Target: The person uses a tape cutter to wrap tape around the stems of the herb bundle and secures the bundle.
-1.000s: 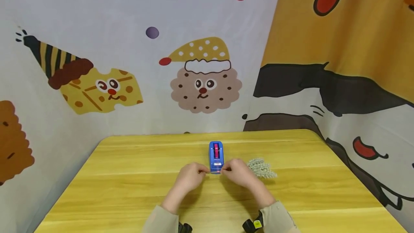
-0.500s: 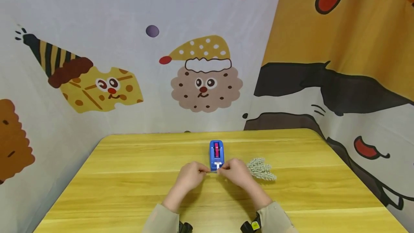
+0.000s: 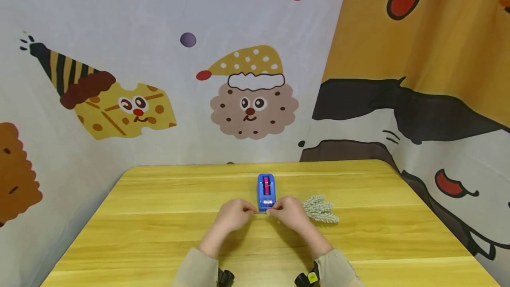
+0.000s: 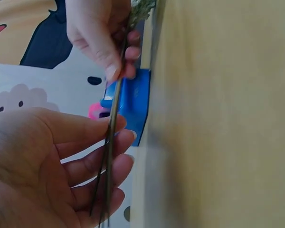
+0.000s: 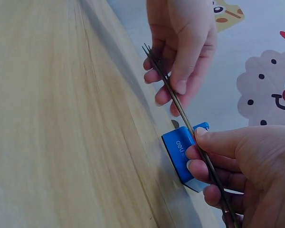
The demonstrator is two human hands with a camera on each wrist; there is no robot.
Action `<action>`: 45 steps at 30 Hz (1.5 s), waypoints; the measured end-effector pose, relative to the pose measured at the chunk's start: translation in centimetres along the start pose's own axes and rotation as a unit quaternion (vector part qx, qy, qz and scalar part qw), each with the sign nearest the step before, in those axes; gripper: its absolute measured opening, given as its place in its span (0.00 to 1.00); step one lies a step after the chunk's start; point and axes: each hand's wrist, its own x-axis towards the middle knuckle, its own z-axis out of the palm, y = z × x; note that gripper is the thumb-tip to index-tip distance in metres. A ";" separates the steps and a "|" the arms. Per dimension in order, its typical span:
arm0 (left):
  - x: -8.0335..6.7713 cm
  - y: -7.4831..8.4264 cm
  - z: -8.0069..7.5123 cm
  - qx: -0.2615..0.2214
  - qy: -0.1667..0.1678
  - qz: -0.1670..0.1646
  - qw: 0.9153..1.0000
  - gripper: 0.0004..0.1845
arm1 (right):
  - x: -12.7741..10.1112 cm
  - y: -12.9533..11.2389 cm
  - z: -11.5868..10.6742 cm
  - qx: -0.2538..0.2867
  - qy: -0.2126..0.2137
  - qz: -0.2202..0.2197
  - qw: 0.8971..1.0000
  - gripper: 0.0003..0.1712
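Note:
A bunch of dried flowers with pale green, grainy heads [image 3: 320, 209] lies sideways between my hands. Its thin dark stems [image 4: 115, 107] cross in front of a blue tape dispenser [image 3: 266, 196]. My left hand [image 3: 233, 215] pinches the stems near their cut ends, between thumb and forefinger. Closer to the flower heads, my right hand [image 3: 292, 214] pinches the same stems. In the right wrist view, the loose stem ends [image 5: 149, 51] stick out past the left fingers. Whether any tape is around the stems, I cannot tell.
Behind the stems, the dispenser carries a pink roll [image 3: 266, 186]. A wood-grain table [image 3: 151, 229] spreads out under both hands. A cartoon-printed cloth [image 3: 159, 56] hangs behind and beside it.
My right fingertips have shifted slightly left along the stems, and the flower heads have dipped a little. A white strip seen at the dispenser's front half a second ago no longer shows.

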 end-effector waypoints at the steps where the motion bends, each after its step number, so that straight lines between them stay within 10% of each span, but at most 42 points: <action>1: 0.2 0.0 -0.2 0.000 -0.002 -0.001 1.000 0.07 | 0.0 0.1 0.0 0.001 0.000 0.000 1.000 0.11; 11: 3.5 -0.1 -0.9 -0.096 0.015 -0.021 0.995 0.15 | -0.1 0.7 0.2 0.004 0.002 0.000 1.000 0.11; 21: 6.3 -0.3 0.3 -0.245 0.051 -0.083 0.965 0.20 | -0.1 0.8 0.5 0.007 0.001 -0.004 1.000 0.10; 45: 7.7 -1.1 3.1 -0.357 0.067 -0.123 0.923 0.21 | -0.1 0.6 0.3 0.011 -0.007 -0.001 1.000 0.11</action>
